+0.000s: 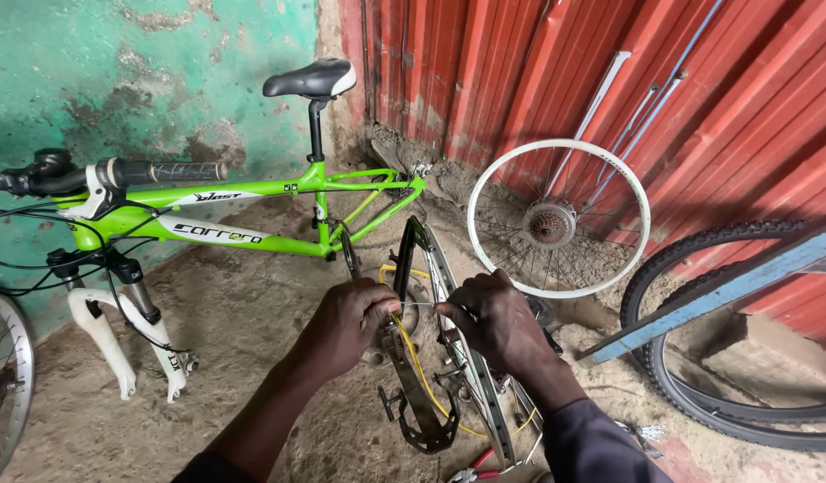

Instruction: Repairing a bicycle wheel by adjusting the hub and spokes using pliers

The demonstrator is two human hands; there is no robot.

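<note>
My left hand (346,324) and my right hand (492,320) are closed on a thin metal spoke (419,305) held level between them. Below the hands stands a bare wheel rim (449,295) seen edge-on, with a yellow rim strip (419,371) looping off it. A black part with pedal-like teeth (424,420) lies under the rim. Both hands hover just above the rim's upper part.
A green bicycle frame (252,219) with black saddle (310,80) leans on the teal wall, front wheel off its white fork (104,340). A white wheel with sprockets (558,219) rests on the red corrugated wall. Black tyres (699,385), blue bar (717,286), red-handled pliers (474,465).
</note>
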